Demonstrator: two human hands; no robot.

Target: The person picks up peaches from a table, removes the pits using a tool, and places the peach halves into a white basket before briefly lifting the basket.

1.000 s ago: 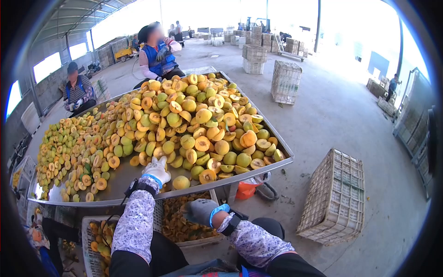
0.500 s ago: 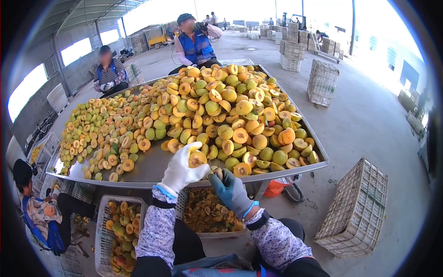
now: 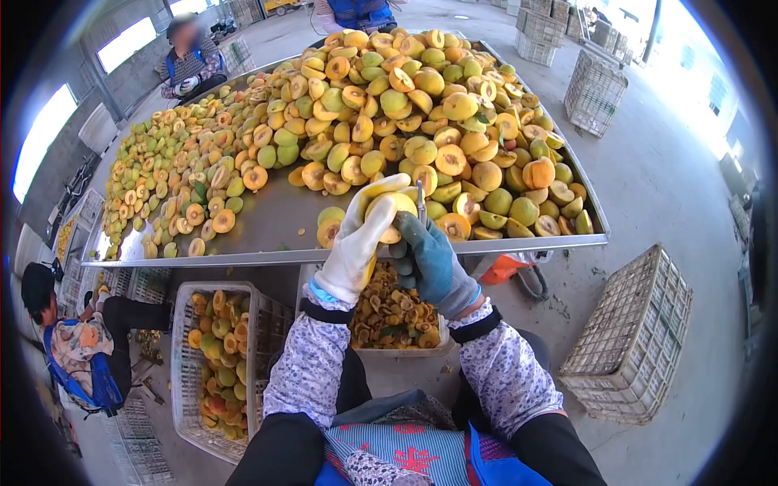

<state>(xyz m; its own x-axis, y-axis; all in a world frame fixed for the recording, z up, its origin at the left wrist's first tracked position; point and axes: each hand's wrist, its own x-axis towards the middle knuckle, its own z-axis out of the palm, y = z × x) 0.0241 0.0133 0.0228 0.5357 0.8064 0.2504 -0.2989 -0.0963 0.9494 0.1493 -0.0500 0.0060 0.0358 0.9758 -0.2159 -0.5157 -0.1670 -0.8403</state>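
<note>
Grip: closed around a yellow fruit (image 3: pixel 387 207) is the left hand (image 3: pixel 356 243) in its white glove, fingers wrapped over the top. The right hand (image 3: pixel 433 259), gloved blue-grey, is clenched on a thin blade (image 3: pixel 421 194) set against that fruit.
Fruit's place: held just over the near edge of the metal table (image 3: pixel 267 223), above the crate of scraps (image 3: pixel 397 312) tucked under that edge (probably so that droppings are caught).
Why held so: the fruit is judged to be cupped from the left so that its right side is offered to the blade.
Table: a fruit pile (image 3: pixel 421 105), whole and halved, is heaped toward the far right corner.
Open room: a bare strip is left along the near edge, left of the hands; toward the near right corner, fruit lies up to the rim.
Floor: a crate of halves (image 3: pixel 215 348) is set by the left knee, an empty crate (image 3: pixel 628 340) well apart to the right, and a co-worker (image 3: pixel 73 348) sits low near the table's near left corner.
</note>
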